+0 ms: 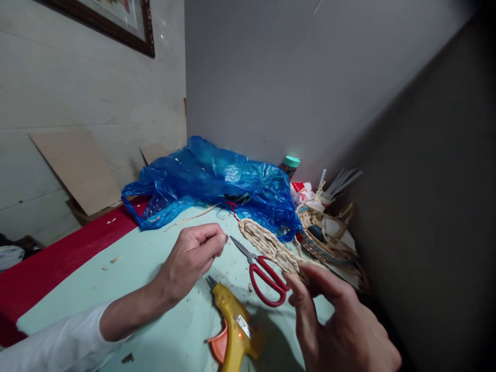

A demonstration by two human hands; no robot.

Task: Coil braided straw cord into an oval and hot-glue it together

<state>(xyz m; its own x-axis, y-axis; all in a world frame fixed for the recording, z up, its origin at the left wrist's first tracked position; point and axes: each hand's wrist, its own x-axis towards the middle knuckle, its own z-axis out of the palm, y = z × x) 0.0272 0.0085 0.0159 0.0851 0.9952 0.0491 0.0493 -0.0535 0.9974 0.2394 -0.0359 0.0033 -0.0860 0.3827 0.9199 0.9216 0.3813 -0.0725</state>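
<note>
My left hand (pixel 197 258) is closed above the table, thumb pressed against the curled fingers. Whatever may be in that pinch is hidden. My right hand (pixel 341 320) is in the near right, thumb and index finger slightly apart, with nothing visible between them. Just beyond its fingertips are the red-handled scissors (pixel 267 281), blades pointing to the far left. Behind the scissors lies a bundle of beige braided cord (pixel 267 240), partly covered by my right fingers. A yellow glue gun (pixel 234 325) with an orange trigger and a small lit red light sits between my hands.
A crumpled blue plastic bag (pixel 225 175) spreads across the back of the pale green tabletop (pixel 155 289). A woven basket (pixel 325 237) and white glue sticks (pixel 341 183) stand at right. Red cloth (pixel 89 243) borders the left. Small scraps dot the table.
</note>
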